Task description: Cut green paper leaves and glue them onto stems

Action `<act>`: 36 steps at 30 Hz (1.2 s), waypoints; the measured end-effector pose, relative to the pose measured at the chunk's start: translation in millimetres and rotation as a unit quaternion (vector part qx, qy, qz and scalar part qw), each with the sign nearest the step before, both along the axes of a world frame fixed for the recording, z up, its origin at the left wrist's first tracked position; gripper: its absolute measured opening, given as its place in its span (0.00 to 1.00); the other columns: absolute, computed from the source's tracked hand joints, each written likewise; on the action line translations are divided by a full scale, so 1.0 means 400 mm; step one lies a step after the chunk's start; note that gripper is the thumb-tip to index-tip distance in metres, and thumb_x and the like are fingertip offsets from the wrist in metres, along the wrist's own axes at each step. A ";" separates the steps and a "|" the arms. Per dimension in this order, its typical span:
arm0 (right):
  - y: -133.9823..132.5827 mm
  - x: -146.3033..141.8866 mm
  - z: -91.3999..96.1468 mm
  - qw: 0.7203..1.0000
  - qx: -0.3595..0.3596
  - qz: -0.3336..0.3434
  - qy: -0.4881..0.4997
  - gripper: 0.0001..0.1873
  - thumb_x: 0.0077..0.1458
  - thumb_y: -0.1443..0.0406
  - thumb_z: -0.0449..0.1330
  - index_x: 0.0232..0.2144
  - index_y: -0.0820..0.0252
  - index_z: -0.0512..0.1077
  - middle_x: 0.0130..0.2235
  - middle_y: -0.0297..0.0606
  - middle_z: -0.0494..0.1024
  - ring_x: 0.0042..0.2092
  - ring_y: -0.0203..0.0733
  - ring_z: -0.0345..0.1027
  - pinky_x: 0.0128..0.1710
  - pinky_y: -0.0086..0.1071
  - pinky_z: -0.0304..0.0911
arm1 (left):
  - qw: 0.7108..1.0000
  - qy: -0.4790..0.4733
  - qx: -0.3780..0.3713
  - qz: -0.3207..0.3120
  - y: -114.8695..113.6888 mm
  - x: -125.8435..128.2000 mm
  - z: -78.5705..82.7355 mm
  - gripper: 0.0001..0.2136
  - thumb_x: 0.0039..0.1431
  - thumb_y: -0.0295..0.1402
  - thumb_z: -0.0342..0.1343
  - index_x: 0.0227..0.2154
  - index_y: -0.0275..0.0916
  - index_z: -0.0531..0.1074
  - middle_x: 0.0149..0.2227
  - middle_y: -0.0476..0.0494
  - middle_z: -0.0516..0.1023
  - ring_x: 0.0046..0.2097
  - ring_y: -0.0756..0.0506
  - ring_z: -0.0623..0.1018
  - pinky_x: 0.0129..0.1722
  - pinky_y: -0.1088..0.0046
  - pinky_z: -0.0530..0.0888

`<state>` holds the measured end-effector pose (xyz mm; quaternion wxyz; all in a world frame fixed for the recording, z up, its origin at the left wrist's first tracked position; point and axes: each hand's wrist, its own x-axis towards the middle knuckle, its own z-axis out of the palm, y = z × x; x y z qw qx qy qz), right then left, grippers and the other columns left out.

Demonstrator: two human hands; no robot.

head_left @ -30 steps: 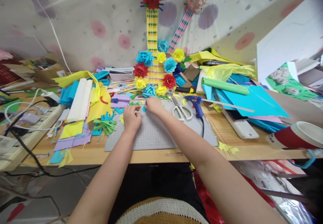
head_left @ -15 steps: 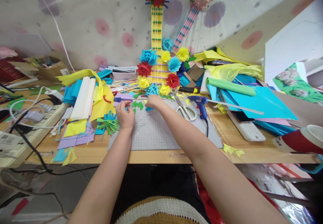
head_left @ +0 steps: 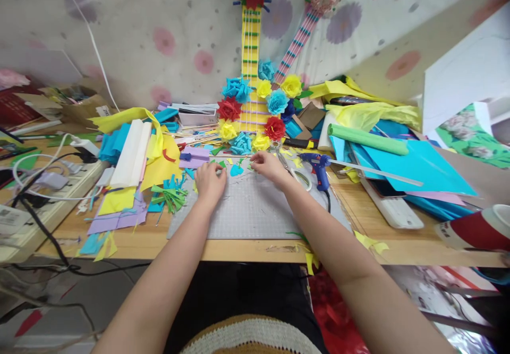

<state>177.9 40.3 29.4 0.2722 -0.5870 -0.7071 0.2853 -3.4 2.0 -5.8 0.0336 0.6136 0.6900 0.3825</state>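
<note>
My left hand [head_left: 211, 182] rests at the back left of the grey cutting mat [head_left: 255, 216], fingers curled by small green paper bits [head_left: 222, 164]. My right hand [head_left: 269, 167] is over the mat's back middle, fingers bent and pressed together near the mat. Whatever either hand pinches is too small to make out. A blue paper scrap [head_left: 236, 170] lies between the hands. Scissors [head_left: 302, 178] with pale handles lie partly behind my right hand. Further right is a blue glue gun [head_left: 319, 167] with a long glue stick in its back.
A yellow paper guitar [head_left: 249, 45] covered with paper flowers leans at the back. Green fringed paper strips [head_left: 169, 197] lie left of the mat. Crepe paper rolls and blue sheets [head_left: 422, 165] are piled right. A power strip [head_left: 75, 197] with cables stands left; a paper cup [head_left: 476, 228] stands right.
My right hand has moved right, uncovering the blue scrap. My left hand has shifted slightly right and turned its back upward. Yellow and green scraps now show at the mat's front edge.
</note>
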 end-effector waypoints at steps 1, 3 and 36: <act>-0.008 0.005 -0.007 1.000 0.018 -0.010 0.014 0.09 0.47 0.68 0.56 0.34 0.62 0.70 0.32 0.35 0.76 0.32 0.32 0.68 0.34 0.25 0.61 | 1.000 0.020 -0.019 -0.004 0.007 0.011 0.001 0.08 0.51 0.38 0.54 0.24 0.40 0.70 0.33 0.38 0.71 0.42 0.36 0.68 0.44 0.57 0.62; -0.019 0.013 -0.022 0.998 0.050 -0.035 0.034 0.09 0.49 0.68 0.55 0.35 0.61 0.70 0.32 0.34 0.75 0.33 0.33 0.68 0.36 0.26 0.61 | 0.998 0.049 -0.040 -0.010 0.027 0.035 0.007 0.11 0.49 0.42 0.56 0.22 0.39 0.70 0.34 0.35 0.71 0.44 0.34 0.67 0.45 0.54 0.61; -0.027 0.036 -0.063 0.988 0.130 -0.056 0.064 0.07 0.47 0.68 0.54 0.31 0.58 0.69 0.29 0.34 0.75 0.32 0.38 0.68 0.36 0.33 0.62 | 0.971 -0.191 -0.134 0.056 0.120 -0.188 0.131 0.11 0.41 0.35 0.63 0.25 0.38 0.67 0.27 0.46 0.72 0.32 0.47 0.73 0.31 0.71 0.68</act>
